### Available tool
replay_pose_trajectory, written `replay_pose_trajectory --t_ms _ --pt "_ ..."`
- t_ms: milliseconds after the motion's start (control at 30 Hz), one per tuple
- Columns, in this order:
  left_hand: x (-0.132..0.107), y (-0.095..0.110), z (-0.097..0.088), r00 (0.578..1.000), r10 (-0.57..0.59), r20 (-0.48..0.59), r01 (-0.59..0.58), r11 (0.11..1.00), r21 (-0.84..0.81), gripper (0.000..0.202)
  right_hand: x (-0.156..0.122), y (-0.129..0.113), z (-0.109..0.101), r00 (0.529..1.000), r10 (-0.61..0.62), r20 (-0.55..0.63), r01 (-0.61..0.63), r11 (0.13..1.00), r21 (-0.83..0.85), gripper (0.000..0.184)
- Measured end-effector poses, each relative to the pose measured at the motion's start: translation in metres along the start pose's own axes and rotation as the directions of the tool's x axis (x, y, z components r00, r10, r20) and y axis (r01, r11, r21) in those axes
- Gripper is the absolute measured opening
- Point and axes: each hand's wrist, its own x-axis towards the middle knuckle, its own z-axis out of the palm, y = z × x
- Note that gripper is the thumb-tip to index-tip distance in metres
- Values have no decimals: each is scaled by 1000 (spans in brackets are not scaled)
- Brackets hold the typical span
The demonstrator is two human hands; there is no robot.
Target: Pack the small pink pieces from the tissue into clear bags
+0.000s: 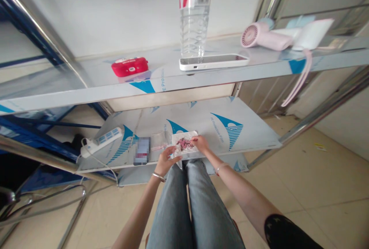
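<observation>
A small pile of dark red and pink bead-like pieces (184,143) lies on a crinkled white sheet or wrapper (176,137) near the front edge of the lower shelf. At its left side is my left hand (167,160), with thumb and fingers apart by the near corner of the sheet. From the right, my right hand (201,143) has its fingertips pinched together at the edge of the pile; what lies between them is too small to name. A clear plastic bag (158,140) rests left of the sheet, beside a phone (142,151) with a blurred screen.
A white power strip (105,140) with its cable sits at the lower shelf's left end. Above, the upper shelf (95,92) bears a red case (129,67), a water bottle (193,30), a white-cased phone (215,62) and a pink handheld fan (265,37) with a dangling strap.
</observation>
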Motion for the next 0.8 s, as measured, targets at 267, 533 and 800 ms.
replay_pose_trajectory --t_ms 267,533,800 --pt "12 1 5 997 68 20 -69 996 60 52 2 1 5 998 -7 -64 8 1000 21 17" --pt "32 -11 10 997 77 11 -77 997 30 53 11 -40 -39 944 -106 -312 229 891 391 20" --pt "59 9 19 990 124 68 -125 992 13 52 -8 -86 -75 937 -288 -196 341 872 351 16"
